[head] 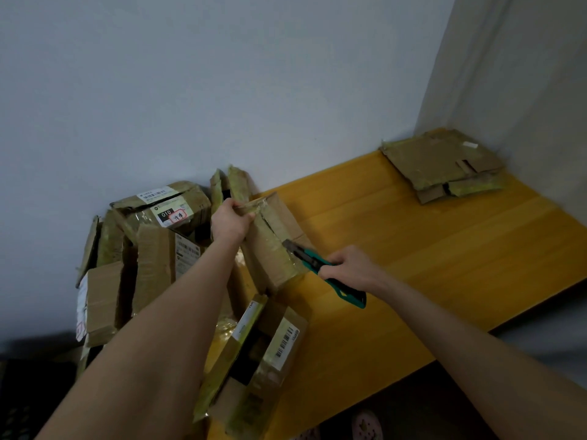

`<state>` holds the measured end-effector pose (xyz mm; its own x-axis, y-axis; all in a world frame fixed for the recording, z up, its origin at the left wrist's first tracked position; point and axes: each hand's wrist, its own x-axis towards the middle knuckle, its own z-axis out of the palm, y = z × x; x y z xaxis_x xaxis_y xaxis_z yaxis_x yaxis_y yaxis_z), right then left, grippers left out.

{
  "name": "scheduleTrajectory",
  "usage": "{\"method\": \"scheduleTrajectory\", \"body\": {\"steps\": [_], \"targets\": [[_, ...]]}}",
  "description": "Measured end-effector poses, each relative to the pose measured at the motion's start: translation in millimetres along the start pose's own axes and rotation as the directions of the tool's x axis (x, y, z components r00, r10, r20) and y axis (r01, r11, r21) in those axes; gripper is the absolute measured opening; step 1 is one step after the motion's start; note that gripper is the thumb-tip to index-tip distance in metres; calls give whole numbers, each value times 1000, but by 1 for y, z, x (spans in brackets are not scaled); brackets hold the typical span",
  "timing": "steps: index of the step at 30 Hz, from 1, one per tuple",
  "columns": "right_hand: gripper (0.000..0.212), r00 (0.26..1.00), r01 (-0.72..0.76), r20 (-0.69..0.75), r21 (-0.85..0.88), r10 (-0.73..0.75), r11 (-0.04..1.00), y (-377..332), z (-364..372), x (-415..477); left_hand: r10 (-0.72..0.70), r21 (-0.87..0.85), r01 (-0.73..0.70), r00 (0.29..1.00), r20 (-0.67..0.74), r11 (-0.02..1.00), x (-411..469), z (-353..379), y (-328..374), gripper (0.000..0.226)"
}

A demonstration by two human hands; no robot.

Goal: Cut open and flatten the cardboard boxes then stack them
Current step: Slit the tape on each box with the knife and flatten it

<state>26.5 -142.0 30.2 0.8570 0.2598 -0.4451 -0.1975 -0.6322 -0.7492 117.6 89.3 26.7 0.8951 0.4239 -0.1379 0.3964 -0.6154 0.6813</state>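
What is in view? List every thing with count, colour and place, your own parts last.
box: one, brown, taped, held up over the table's left part
knife: one, teal and black, blade at the box's taped seam
pile: several unflattened boxes (exact count unclear), brown with white labels, left end of table by the wall
stack: one, flattened brown cardboard, table's far right corner
table: one, yellow
wall: pale grey, behind table
slipper: at least one, pink, on the floor at bottom edge
left grip: grips the box's top flap
right grip: holds the knife
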Motion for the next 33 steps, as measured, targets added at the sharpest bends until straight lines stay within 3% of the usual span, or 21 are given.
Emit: {"method": "scheduleTrajectory", "body": {"steps": [4,8,11,14,19,25,29,33], "targets": [[22,998,-55,32,209,49,976,2,4,-1,-33,-42,33,999,0,999,4,-7,-2,33],[21,990,-101,-38,495,137,863,0,8,4,-10,-45,12,999,33,999,4,-5,-8,32],[17,982,-150,-19,510,186,847,0,14,10,30,-6,-29,999,40,1000,2,-1,-8,28],[19,961,-259,111,681,253,685,-4,27,17,70,60,-74,995,67,995,-1,4,-2,26],[26,927,-158,-39,861,374,483,-18,17,28,68,-23,-67,995,73,998,-2,2,17,15],[16,875,89,-336,819,348,566,-39,-21,37,18,-63,-16,1000,20,998,-3,-3,36,19],[15,868,184,-416,777,272,602,-52,-38,42,34,-22,-33,998,48,999,-5,-5,37,41],[14,871,225,-427,786,243,576,-49,-38,54,31,154,-47,994,101,987,-13,-5,22,38]]}}
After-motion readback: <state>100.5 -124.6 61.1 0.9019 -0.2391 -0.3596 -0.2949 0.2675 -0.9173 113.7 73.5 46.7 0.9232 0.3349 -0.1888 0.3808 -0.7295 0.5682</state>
